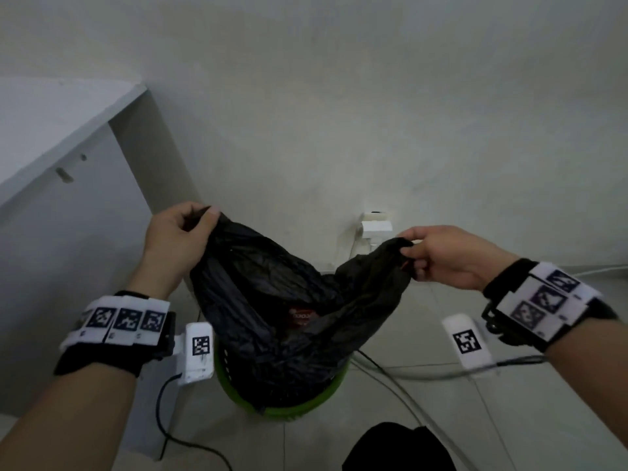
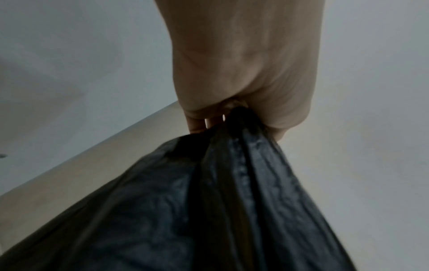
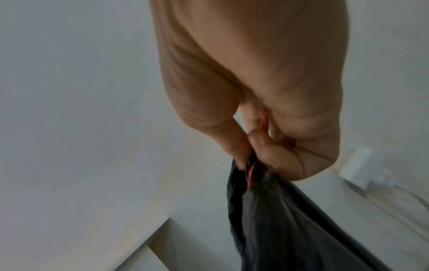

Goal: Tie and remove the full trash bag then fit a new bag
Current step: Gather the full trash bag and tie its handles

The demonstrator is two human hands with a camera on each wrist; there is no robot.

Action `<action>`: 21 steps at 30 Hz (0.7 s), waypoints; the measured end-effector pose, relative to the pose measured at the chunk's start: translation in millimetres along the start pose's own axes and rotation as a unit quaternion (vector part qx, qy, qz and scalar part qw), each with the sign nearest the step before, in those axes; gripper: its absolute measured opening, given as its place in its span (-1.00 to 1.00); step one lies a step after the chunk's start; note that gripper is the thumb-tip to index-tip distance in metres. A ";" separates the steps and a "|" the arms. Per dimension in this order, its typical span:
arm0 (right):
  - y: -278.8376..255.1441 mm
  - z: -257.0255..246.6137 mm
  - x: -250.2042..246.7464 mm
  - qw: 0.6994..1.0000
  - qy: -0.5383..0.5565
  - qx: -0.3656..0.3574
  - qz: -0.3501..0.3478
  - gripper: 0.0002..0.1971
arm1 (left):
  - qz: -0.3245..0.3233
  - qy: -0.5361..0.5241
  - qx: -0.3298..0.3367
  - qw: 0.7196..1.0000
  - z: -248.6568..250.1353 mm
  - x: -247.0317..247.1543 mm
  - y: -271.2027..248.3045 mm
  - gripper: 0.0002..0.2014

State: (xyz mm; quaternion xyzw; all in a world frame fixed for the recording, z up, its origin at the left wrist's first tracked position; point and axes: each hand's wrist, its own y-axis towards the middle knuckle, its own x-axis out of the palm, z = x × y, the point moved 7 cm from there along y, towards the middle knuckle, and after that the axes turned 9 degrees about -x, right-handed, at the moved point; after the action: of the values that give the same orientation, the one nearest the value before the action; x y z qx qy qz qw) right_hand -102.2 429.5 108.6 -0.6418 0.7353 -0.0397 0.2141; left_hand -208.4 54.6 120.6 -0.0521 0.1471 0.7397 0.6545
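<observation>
Above the green bin point(image 1: 289, 407), black trash bag point(image 1: 272, 300) is lifted partway, its base inside. Left hand point(image 1: 176, 236) and right hand point(image 1: 448, 256) each pinch a gathered corner, held apart. Step: tying. Next: cross the corners over the mouth and knot without slipping.

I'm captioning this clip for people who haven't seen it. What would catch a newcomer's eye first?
The black trash bag at the centre, its mouth pulled up and apart above the green bin on the floor. The left hand grips one gathered corner at upper left, the right hand pinches the other at right. Something red shows inside the bag.
</observation>
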 end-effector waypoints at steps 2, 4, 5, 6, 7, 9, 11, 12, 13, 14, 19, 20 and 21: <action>-1.2 -14.8 -7.6 0.990 -0.130 -0.042 0.018 -0.85 | 0.002 -0.004 0.013 1.000 6.2 -1.0 1.2 -0.82; -3.8 -33.6 -21.0 0.921 -0.380 -0.082 0.037 -0.94 | 0.006 -0.011 0.022 1.000 8.4 -7.6 3.6 -0.88; -6.5 -38.0 -22.5 0.880 -0.467 -0.082 0.035 -0.93 | 0.010 -0.011 0.026 1.000 9.0 -11.6 4.0 -0.89; -7.9 -36.6 -22.4 0.871 -0.486 -0.068 0.027 -0.92 | 0.014 -0.008 0.028 0.999 8.2 -15.5 4.8 -0.90; -8.8 -31.7 -21.0 0.894 -0.445 -0.056 0.014 -0.92 | 0.017 -0.006 0.028 0.999 7.4 -18.5 5.1 -0.90; -9.5 -15.9 -14.7 0.964 -0.264 -0.026 -0.014 -0.87 | 0.015 -0.009 0.022 1.000 5.3 -19.4 4.8 -0.89; -10.4 -5.3 -5.3 0.995 -0.092 -0.013 -0.029 -0.77 | 0.007 -0.017 0.012 1.000 3.2 -14.0 2.4 -0.91; -10.7 -2.4 1.0 0.999 -0.030 -0.019 -0.032 -0.70 | -0.001 -0.018 0.011 1.000 2.6 -9.7 0.6 -0.94; -11.6 -1.6 7.5 0.999 0.016 -0.030 -0.032 -0.63 | -0.010 -0.013 0.014 1.000 3.2 -5.0 -1.9 -0.91; -11.5 -2.2 12.8 0.998 0.047 -0.041 -0.030 -0.58 | -0.021 -0.003 0.018 1.000 3.3 0.0 -4.0 -0.87; -15.4 -32.3 14.4 0.935 -0.264 -0.237 0.009 -0.52 | -0.036 0.007 0.031 0.999 4.9 6.8 -9.3 -0.77; -16.6 -36.6 11.3 0.866 -0.422 -0.267 0.023 -0.55 | -0.030 0.002 0.032 0.999 4.6 4.3 -8.7 -0.78; -15.3 -35.4 5.9 0.791 -0.550 -0.266 0.031 -0.59 | -0.023 -0.003 0.032 0.999 5.2 1.1 -8.7 -0.81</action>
State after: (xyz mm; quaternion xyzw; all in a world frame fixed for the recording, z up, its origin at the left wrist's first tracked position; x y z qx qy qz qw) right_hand -101.4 413.5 144.2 -0.5635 0.4947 0.5238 0.4043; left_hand -199.4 57.9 123.9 -0.0320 0.1674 0.7196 0.6732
